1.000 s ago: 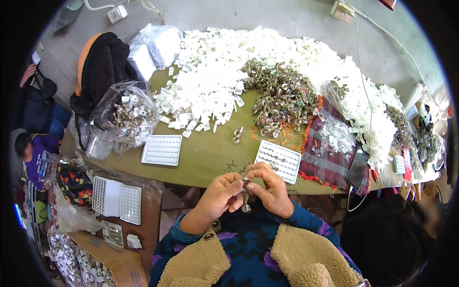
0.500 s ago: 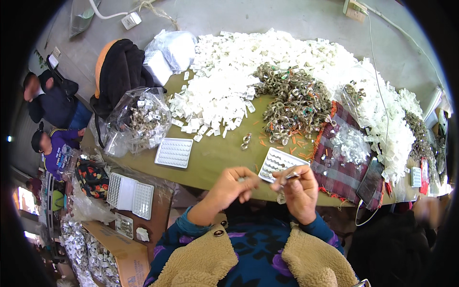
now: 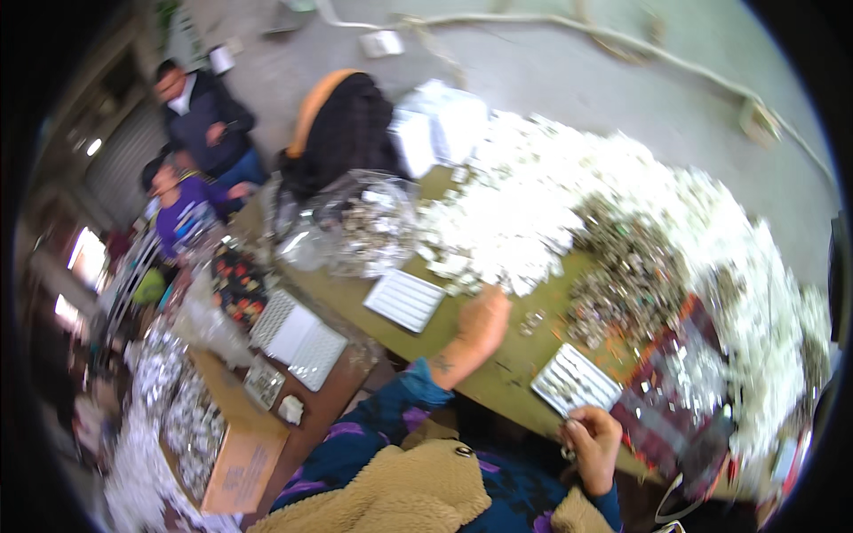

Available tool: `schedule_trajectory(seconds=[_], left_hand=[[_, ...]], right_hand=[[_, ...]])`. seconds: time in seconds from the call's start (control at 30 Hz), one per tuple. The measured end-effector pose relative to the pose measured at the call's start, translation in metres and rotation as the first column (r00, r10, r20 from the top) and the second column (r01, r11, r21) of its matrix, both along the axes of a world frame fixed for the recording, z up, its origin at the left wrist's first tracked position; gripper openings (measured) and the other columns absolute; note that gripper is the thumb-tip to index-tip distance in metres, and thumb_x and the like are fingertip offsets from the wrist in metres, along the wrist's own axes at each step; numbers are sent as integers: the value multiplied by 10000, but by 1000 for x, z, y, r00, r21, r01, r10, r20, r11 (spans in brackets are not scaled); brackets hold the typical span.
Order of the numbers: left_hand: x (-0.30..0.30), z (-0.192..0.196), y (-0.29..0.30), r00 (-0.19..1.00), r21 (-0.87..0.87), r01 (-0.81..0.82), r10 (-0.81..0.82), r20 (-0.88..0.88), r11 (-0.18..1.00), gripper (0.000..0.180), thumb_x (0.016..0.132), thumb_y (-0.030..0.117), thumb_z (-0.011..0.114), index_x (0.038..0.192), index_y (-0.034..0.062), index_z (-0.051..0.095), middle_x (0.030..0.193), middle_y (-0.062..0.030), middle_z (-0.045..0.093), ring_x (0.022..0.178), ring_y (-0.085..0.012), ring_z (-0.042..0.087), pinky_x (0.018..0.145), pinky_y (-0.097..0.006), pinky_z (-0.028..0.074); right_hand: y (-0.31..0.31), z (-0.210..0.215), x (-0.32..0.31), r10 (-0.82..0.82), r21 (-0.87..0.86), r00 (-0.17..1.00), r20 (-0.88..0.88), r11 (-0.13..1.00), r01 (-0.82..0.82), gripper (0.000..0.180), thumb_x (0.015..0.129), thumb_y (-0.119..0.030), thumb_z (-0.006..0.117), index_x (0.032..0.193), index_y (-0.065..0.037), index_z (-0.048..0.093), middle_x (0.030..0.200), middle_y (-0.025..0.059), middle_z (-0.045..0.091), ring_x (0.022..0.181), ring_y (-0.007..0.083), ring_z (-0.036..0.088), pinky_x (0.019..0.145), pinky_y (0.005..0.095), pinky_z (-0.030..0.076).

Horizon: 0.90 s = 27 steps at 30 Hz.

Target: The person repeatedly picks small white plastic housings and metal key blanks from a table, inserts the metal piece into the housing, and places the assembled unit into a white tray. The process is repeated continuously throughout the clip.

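Note:
My left hand (image 3: 485, 322) reaches over the green tabletop, its fingertips at the near edge of a heap of small white tag-like pieces (image 3: 524, 231). Blur hides its fingers and whatever they may hold. Close to the table's front edge, my right hand (image 3: 595, 444) is closed, thumb against fingers, on a small shiny metal piece (image 3: 567, 451). Just beyond that hand lies a white tray (image 3: 577, 380) with small pieces in its rows. Left of my left hand is another white ridged tray (image 3: 404, 300). A pile of brownish metallic ring-like pieces (image 3: 626, 266) stands to the right.
A clear bag of small pieces (image 3: 378, 226) and a black-and-orange garment (image 3: 346, 133) sit at the left. A dark red checked cloth (image 3: 671, 400) covers the right part. Lower left are an open cardboard box (image 3: 235, 453) and white trays (image 3: 298, 338). Two people (image 3: 200, 124) are beyond.
My left hand has moved away from my right, forward to the white heap. My right hand has dropped nearer to me, still pinching the metal piece. The whole view has turned left.

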<state>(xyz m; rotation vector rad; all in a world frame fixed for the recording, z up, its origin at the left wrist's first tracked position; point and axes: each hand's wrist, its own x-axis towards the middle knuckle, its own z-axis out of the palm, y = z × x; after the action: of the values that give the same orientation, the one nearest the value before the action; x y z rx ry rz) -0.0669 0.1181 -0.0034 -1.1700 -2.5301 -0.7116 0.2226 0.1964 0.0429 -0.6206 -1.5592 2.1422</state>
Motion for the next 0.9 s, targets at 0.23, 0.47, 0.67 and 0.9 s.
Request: schedule_trajectory(seconds=[0.23, 0.47, 0.67, 0.9], left_hand=[[4, 2, 5, 996, 147, -45, 34, 81, 988, 268, 894, 202, 673, 949, -2, 508, 883, -187, 606, 709, -381, 643, 592, -475, 516], [-4, 4, 8, 998, -9, -41, 42, 42, 999, 87, 858, 46, 583, 899, -15, 538, 862, -209, 622, 687, -355, 674, 566, -438, 527], [-4, 9, -2, 1000, 20, -9, 8, 27, 1000, 54, 832, 26, 554, 874, 0, 576, 944, -211, 613, 686, -318, 682, 588, -428, 538], [-40, 27, -15, 642, 394, -165, -205, 739, 904, 207, 936, 243, 573, 845, 59, 546, 707, -116, 568, 593, -242, 594, 484, -349, 435]], right_hand=[[-6, -6, -3, 26, 80, 999, -47, 997, -22, 68, 918, -6, 653, 981, -6, 627, 772, 47, 649, 585, 57, 525, 538, 182, 406], [-20, -14, -7, 9, 144, 1000, 5, 989, -10, 58, 932, -11, 641, 985, -5, 619, 757, 33, 624, 586, 53, 516, 542, 181, 399], [-37, -11, -18, -23, 227, 999, 32, 974, 15, 49, 936, -35, 628, 976, -15, 611, 736, 21, 612, 575, 63, 521, 528, 183, 386], [-44, -3, -30, 74, 258, 971, 227, 957, -133, 50, 964, -69, 578, 1005, -41, 574, 711, -6, 566, 559, 53, 483, 499, 181, 362]])
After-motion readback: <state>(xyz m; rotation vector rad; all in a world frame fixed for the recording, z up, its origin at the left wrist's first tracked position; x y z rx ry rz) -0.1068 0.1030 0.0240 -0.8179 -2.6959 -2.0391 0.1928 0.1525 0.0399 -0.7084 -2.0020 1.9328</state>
